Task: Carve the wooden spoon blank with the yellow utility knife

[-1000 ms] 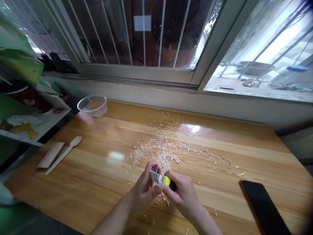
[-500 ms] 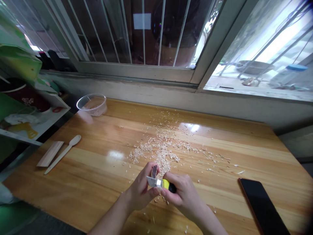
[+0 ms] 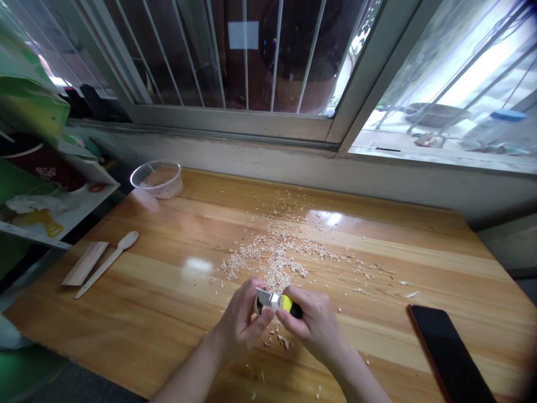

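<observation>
My right hand (image 3: 314, 324) is closed round a yellow and black utility knife (image 3: 287, 304), its metal blade pointing left. Between the fingers and thumb of my left hand (image 3: 239, 319) is a small wooden piece (image 3: 258, 305) with a dark face, mostly hidden by fingers and blade. The blade lies across this piece, and the two hands nearly meet. Pale wood shavings (image 3: 279, 257) are scattered beneath and beyond the hands on the wooden table (image 3: 176, 313).
At the left lie a wooden spoon (image 3: 109, 263) and a flat wood strip (image 3: 85, 263). A clear plastic bowl (image 3: 157, 180) stands at the back left corner. A phone (image 3: 451, 352) rests at the right. Behind the table are a wall and a barred window (image 3: 235, 120).
The knife blade has moved up and away from me over the wooden piece, covering more of its dark face. My right hand has shifted slightly with it; several shavings now show below the hands.
</observation>
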{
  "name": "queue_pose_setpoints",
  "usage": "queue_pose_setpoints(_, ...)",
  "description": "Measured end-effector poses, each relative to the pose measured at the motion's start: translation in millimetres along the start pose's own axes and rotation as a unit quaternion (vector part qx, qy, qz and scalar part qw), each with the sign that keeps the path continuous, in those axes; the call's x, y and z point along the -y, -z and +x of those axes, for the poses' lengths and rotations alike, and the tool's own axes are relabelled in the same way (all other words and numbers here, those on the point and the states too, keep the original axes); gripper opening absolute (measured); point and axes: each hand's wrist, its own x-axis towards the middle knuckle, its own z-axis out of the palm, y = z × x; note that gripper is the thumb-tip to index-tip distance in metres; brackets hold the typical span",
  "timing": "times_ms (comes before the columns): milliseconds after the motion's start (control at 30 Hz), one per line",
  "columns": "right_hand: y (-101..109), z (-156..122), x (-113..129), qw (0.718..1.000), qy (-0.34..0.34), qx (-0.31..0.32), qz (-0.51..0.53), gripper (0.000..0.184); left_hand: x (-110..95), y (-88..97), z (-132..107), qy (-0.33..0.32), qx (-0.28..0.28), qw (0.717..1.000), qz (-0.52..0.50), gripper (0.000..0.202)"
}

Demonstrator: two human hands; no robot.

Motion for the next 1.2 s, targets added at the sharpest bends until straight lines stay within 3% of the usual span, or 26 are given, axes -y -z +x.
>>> queue_pose_setpoints(167, 2.9, 0.6, -14.4, 0.996, -0.079, -0.001, 0.030, 0.041, -2.8, -4.5, -1.0, -0.010, 0.016, 0.998, -0.061, 0.034)
queue_pose_setpoints(300, 7.9, -6.6, 1.8, 0.998, -0.002, 0.019, 0.066, 0.041, 3.1, -8.1, -2.5, 0.020, 0.008, 0.991, -0.131, 0.045)
queue_pose_setpoints(400, 7.3, -9.4, 16.7, 0.996, 0.047, 0.011, 0.070, 0.046, 5.5, -10.5, -3.6, 0.020, 0.008, 0.984, -0.177, 0.040)
queue_pose_setpoints(567, -1.0, -8.8, 19.6, 0.995, 0.053, 0.004, 0.083, 0.044, -0.3, -13.5, -2.9, 0.007, 0.007, 0.981, -0.191, 0.032)
queue_pose_setpoints(1200, -13.4, -4.8, 18.6, 0.998, -0.003, -0.048, 0.039, 0.041, 3.8, -25.3, -3.5, 0.015, -0.090, 0.979, -0.181, 0.020)
